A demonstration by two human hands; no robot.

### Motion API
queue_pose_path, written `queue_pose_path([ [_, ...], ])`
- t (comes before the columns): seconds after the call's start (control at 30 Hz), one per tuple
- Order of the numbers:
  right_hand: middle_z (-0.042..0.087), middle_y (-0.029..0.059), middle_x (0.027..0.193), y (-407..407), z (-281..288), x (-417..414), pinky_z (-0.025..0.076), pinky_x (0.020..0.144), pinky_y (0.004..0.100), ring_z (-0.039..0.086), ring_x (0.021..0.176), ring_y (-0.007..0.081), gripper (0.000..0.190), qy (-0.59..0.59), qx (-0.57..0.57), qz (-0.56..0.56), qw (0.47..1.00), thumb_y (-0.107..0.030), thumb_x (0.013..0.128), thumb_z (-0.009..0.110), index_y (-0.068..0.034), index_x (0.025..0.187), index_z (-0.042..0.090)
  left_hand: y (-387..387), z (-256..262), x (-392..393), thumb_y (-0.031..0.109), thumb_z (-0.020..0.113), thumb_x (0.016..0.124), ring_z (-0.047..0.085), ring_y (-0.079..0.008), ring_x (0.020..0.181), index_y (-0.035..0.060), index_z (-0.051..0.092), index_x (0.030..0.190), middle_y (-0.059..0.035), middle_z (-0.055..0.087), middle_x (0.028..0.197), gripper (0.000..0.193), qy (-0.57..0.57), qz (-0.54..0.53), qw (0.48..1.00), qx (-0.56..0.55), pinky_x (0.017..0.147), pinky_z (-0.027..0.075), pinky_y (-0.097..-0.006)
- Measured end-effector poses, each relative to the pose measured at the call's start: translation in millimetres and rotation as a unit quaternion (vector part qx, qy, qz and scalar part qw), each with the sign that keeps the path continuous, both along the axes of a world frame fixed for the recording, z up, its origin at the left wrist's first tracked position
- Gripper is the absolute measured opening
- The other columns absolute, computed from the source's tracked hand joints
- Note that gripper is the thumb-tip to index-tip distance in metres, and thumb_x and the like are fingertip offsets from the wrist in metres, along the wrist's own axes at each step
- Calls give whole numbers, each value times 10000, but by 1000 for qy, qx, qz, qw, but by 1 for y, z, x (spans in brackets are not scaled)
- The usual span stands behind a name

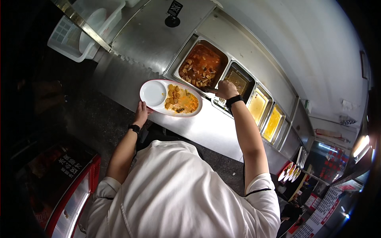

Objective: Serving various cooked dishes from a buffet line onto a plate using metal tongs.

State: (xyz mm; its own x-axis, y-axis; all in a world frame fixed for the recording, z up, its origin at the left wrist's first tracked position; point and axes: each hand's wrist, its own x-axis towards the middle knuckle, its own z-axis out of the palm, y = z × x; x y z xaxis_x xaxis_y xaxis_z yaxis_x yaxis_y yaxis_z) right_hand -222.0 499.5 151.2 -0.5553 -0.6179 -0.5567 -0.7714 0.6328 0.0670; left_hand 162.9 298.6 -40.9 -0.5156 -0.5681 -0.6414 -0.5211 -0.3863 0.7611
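Observation:
My left hand (pixel 142 113) grips the near left rim of an oval white plate with a red edge (pixel 153 93). The plate's round left compartment is bare; its larger part holds potato chunks (pixel 172 95) and orange sauce with bits of food. My right hand (pixel 227 89) is closed around the dark handle of a utensil (pixel 210 89), whose head reaches the near right corner of a steel pan of red-brown stew (pixel 203 67). What the utensil's head looks like is hidden. Right of the stew, partly behind my right hand, lies a pan with brownish liquid (pixel 238 80).
Farther right are a pan of pale yellow liquid (pixel 257 102) and one of bright yellow food (pixel 272 123), set in the steel counter (pixel 134 74). White plastic baskets (pixel 65 38) stand upper left. A red-framed drinks cooler (pixel 74 190) is lower left. Several filled plates (pixel 288 172) lie right.

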Motion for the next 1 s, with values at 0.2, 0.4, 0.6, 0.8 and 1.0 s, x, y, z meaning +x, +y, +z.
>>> queue_pose_path([
  [0.2, 764, 141, 989, -6, -36, 3, 608, 789, 396, 751, 943, 287, 201, 48, -2, 33, 998, -196, 903, 638, -65, 1000, 757, 1, 4, -2, 515, 325, 1093, 704, -139, 821, 83, 429, 1333, -62, 698, 956, 505, -7, 1, 1000, -5, 742, 537, -294],
  [0.4, 757, 168, 965, 8, -28, -3, 608, 782, 400, 748, 929, 313, 205, 38, -22, 74, 996, -98, 898, 574, -53, 984, 755, 1, 2, -2, 507, 315, 1097, 701, -141, 821, 76, 406, 1379, -62, 696, 958, 524, -3, -7, 1000, 5, 749, 536, -298],
  [0.6, 726, 192, 805, 27, 9, -22, 597, 751, 426, 738, 815, 349, 416, 22, -84, 23, 996, -379, 791, 817, 21, 853, 721, 0, 11, -2, 514, 307, 1097, 703, -148, 821, 76, 398, 1396, -68, 700, 972, 538, -12, -4, 1000, 2, 748, 537, -302],
  [0.8, 724, 231, 859, 48, 0, -15, 593, 786, 450, 729, 860, 373, 359, -5, -101, -24, 995, -322, 784, 811, 16, 872, 728, 0, 19, -5, 505, 299, 1100, 706, -152, 834, 83, 433, 1322, -68, 689, 959, 495, -17, -24, 1000, -10, 763, 537, -310],
  [1.0, 714, 220, 800, 58, 5, -2, 580, 768, 452, 721, 814, 380, 340, 2, -123, -25, 992, -322, 783, 800, 12, 815, 744, 1, 12, -5, 458, 327, 1104, 695, -145, 758, 67, 459, 1305, -78, 700, 933, 459, -3, -1, 1000, -9, 696, 546, -298],
])
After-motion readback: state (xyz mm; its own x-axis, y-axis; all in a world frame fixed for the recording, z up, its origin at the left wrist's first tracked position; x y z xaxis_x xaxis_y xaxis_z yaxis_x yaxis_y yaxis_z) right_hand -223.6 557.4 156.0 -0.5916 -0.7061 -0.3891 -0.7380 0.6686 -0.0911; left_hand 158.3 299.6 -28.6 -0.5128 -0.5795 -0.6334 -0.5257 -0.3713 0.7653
